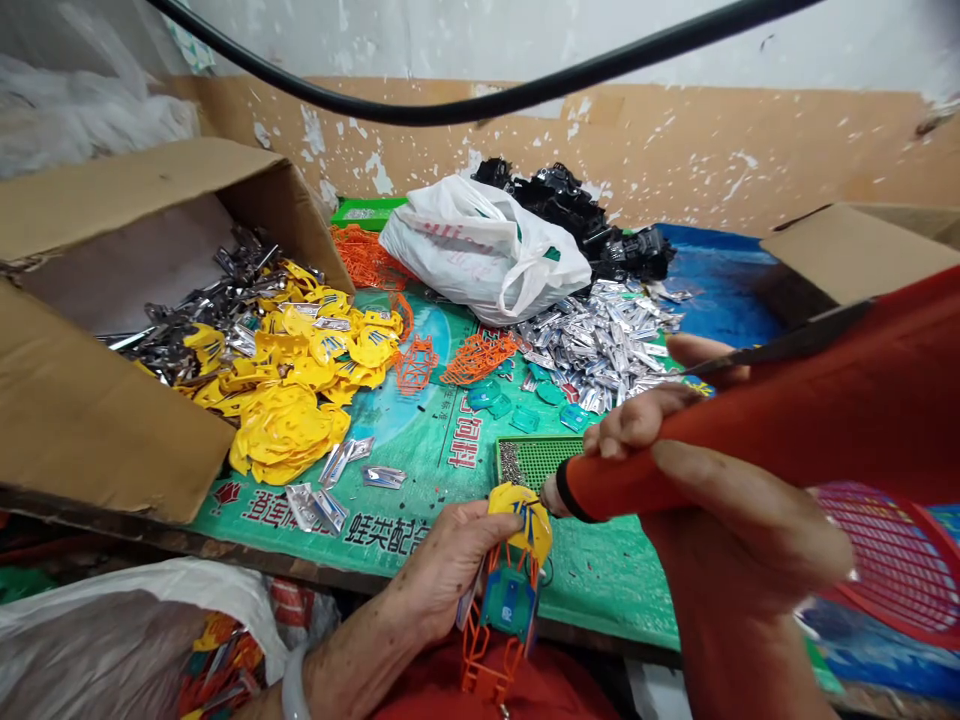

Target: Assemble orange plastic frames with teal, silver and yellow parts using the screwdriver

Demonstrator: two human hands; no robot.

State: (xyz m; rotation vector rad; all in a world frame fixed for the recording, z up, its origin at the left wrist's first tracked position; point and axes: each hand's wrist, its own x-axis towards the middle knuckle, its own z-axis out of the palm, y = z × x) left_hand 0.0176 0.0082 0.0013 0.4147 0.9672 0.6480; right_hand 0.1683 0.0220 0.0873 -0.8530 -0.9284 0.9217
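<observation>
My left hand [454, 560] is closed on a toy-like assembly at the table's front edge. It has a yellow plate [523, 522] on top, an orange plastic frame [491, 650] and a teal piece [508, 602] in its middle. My right hand [720, 490] wraps round a red power screwdriver [630, 485], held nearly level. The tool's tip touches or almost touches the right side of the yellow plate. Just behind the plate lies a green mesh tray [536, 460] with small metal screws at its left end.
A cardboard box [97, 400] stands left, beside piled yellow plates [300, 420]. Behind are orange frames [480, 357], silver pieces [607, 335], a white bag [480, 250] and black parts [562, 205]. A red mesh racket [885, 550] lies right. A black cable [420, 108] hangs across the top.
</observation>
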